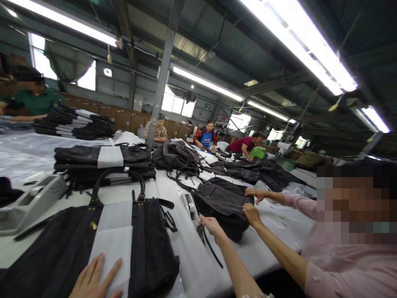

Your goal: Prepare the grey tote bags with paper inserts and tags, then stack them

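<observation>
My left hand (97,277) lies flat with fingers spread on a white paper strip (113,231). That strip is wrapped around a black handbag (151,248) with two upright handles, lying on the table in front of me. Stretched out to the right, my right hand (214,229) has thumb and fingers pinched at the front end of a tape dispenser (190,205). The tape's end seems to be between the fingertips, though it is hardly visible. Just beyond stands another black bag (223,203), held by a co-worker's two hands (252,211).
Stacked black bags with paper bands (110,157) stand behind the near bag. A second dispenser (34,203) is at left. A co-worker in pink (350,260) sits close on the right. Farther off are a metal post (161,78), piled bags (260,171) and other people.
</observation>
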{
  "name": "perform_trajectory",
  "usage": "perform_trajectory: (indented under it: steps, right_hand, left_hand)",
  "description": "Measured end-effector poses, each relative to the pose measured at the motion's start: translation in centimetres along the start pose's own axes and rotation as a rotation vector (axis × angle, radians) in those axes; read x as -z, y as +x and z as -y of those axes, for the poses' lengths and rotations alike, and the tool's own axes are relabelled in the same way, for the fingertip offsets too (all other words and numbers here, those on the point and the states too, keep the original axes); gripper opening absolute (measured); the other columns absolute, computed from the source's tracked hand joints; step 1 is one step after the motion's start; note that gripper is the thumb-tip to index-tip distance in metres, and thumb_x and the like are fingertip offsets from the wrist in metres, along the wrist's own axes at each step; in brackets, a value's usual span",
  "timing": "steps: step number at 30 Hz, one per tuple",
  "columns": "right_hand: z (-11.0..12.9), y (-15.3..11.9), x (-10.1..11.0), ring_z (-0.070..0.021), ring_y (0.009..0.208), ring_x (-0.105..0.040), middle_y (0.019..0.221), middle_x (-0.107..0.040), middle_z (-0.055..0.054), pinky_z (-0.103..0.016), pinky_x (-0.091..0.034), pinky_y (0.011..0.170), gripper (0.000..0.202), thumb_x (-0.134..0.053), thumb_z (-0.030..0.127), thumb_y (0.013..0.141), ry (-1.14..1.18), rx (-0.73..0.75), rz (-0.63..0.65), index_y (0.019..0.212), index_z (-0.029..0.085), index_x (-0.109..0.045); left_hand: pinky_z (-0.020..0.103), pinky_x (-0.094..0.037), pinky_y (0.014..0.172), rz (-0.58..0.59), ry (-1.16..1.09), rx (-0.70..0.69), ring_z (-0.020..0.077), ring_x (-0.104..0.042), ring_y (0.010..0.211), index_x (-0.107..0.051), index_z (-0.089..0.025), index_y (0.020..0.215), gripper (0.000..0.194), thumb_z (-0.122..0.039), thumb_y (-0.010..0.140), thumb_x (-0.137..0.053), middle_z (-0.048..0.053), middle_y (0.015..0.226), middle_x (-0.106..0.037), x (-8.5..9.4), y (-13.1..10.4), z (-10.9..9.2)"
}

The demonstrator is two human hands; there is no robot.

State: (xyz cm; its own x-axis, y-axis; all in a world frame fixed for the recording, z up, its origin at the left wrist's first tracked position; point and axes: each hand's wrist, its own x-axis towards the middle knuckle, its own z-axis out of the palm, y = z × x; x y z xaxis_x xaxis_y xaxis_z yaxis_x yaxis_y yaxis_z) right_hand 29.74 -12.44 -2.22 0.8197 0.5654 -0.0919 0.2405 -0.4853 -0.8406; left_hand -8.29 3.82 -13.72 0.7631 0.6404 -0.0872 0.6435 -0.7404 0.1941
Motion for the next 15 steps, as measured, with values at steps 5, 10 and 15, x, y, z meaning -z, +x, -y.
perform_trajectory:
  steps: [5, 10, 15]
  right_hand:
    - [0.3, 0.8, -0.4, -0.0125, 0.057, -0.046, 0.055, -0.057, -0.002, -0.026, -0.035, 0.058, 0.029, -0.062, 0.035, 0.071, 0.019, -0.045, 0.033, 0.065, 0.009, -0.072]
    - [0.6, 1.1, -0.5, -0.0146, 0.058, -0.051, 0.054, -0.059, -0.004, -0.028, -0.038, 0.061, 0.021, -0.066, 0.029, 0.064, 0.064, -0.025, -0.024, 0.059, 0.01, -0.071]
    - [0.3, -0.7, 0.2, -0.0189, 0.066, -0.056, 0.059, -0.063, -0.004, -0.03, -0.039, 0.068, 0.028, -0.066, 0.035, 0.062, 0.099, 0.03, -0.094, 0.066, 0.009, -0.073]
  left_hand:
    - [0.051, -0.017, 0.112, 0.005, 0.004, -0.008, 0.035, -0.021, 0.139, -0.035, -0.035, 0.137, 0.071, -0.074, 0.079, -0.035, 0.015, 0.148, -0.031, 0.0, 0.1, 0.0]
    - [0.051, -0.017, 0.112, 0.024, 0.017, -0.002, 0.0351, -0.019, 0.139, -0.034, -0.034, 0.138, 0.072, -0.075, 0.079, -0.035, 0.016, 0.149, -0.03, 0.2, 0.0, 0.0]
    - [0.053, -0.019, 0.111, 0.003, 0.002, -0.013, 0.0361, -0.022, 0.138, -0.035, -0.035, 0.137, 0.071, -0.075, 0.079, -0.034, 0.015, 0.148, -0.032, 0.0, 0.0, 0.3]
